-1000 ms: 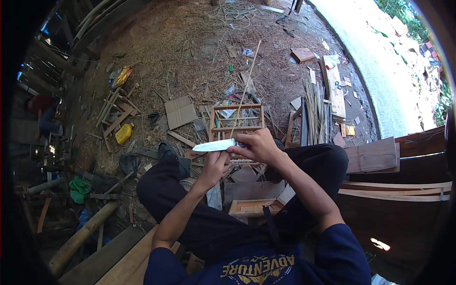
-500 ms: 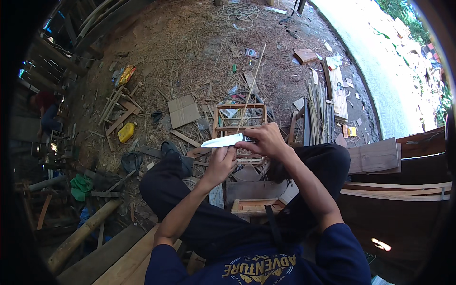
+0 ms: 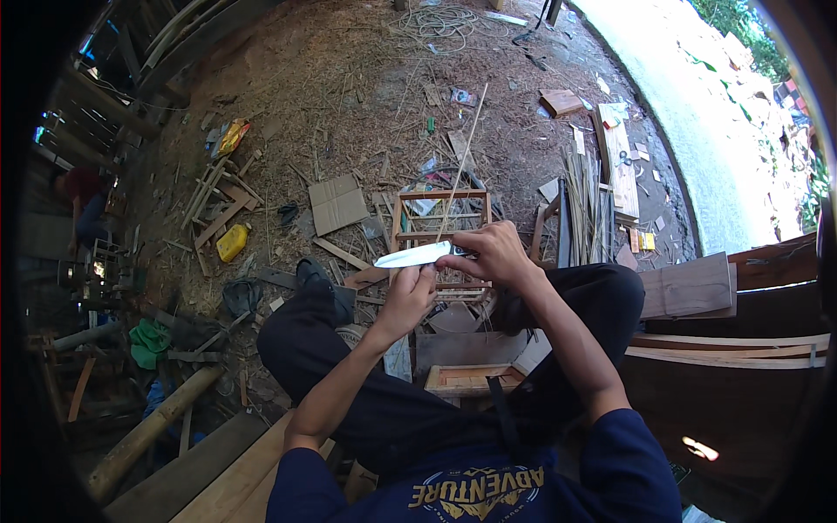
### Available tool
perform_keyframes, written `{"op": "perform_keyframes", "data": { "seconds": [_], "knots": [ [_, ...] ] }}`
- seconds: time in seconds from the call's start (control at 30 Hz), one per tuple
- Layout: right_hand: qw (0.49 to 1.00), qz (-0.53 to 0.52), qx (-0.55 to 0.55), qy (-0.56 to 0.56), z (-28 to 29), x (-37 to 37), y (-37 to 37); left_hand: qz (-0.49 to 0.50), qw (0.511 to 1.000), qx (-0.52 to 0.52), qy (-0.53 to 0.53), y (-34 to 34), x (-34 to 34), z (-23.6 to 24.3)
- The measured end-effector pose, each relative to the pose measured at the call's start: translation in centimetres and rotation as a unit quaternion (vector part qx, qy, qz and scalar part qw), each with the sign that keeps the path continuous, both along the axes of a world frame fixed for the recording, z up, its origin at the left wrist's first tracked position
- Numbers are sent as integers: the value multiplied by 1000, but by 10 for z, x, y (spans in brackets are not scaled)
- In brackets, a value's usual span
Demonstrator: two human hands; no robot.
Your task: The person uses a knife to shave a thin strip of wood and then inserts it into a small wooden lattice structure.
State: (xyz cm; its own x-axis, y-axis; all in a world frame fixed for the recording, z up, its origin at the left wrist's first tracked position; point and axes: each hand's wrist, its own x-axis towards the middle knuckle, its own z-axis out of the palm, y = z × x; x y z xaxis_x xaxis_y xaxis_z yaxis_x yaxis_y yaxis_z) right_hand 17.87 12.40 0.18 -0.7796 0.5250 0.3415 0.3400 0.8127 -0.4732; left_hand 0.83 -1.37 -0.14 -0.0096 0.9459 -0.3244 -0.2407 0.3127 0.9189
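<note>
while the person sits with knees apart over littered ground, a thin bamboo stick [image 3: 462, 157] is held out in front of the body, its near end pinched between the two hands and its far end slanting up and away over the dirt. a knife [image 3: 417, 254] with a pale blade lies across the stick's near end, blade pointing to the person's left, roughly level. the right hand [image 3: 490, 253] is wrapped around the knife handle, fingers closed tight on it, which seems to set the edge against the stick for shaving or splitting. the left hand [image 3: 410, 296] sits just below the blade, fingers curled up to touch its underside and the stick; whether they clamp the stick itself or only steady it cannot be told, since the blade covers the contact. holding the work out past the knees looks like a way to keep the edge clear of the legs.

just beyond the hands, on the ground, stands a small open wooden frame [image 3: 440, 218] of thin slats. to the right of it lies a bundle of bamboo strips [image 3: 584, 205] beside flat wooden boards [image 3: 619, 166]. a piece of cardboard [image 3: 338, 203] lies to the left, and farther left a yellow container [image 3: 232, 242]. a small wooden tray [image 3: 466, 379] rests between the person's legs. thick bamboo poles [image 3: 148, 431] lie at the lower left, and straw and offcuts cover the ground
</note>
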Motion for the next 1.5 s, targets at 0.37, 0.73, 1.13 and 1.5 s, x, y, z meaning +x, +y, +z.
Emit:
{"op": "perform_keyframes", "data": {
  "seconds": [0.37,0.73,1.13,1.5],
  "knots": [
    [1000,-7,5,-24,-7,-1,3,37,997,-31,-59,2,4,14],
    [989,-137,30,-52,0,24,32,20,996,-54,-75,-6,-5,22],
    [993,-109,-32,-19,5,10,18,32,989,-76,-122,1,-14,22],
    [996,-65,-39,-52,8,4,8,106,991,-33,-79,8,-9,15]
  ]
}}
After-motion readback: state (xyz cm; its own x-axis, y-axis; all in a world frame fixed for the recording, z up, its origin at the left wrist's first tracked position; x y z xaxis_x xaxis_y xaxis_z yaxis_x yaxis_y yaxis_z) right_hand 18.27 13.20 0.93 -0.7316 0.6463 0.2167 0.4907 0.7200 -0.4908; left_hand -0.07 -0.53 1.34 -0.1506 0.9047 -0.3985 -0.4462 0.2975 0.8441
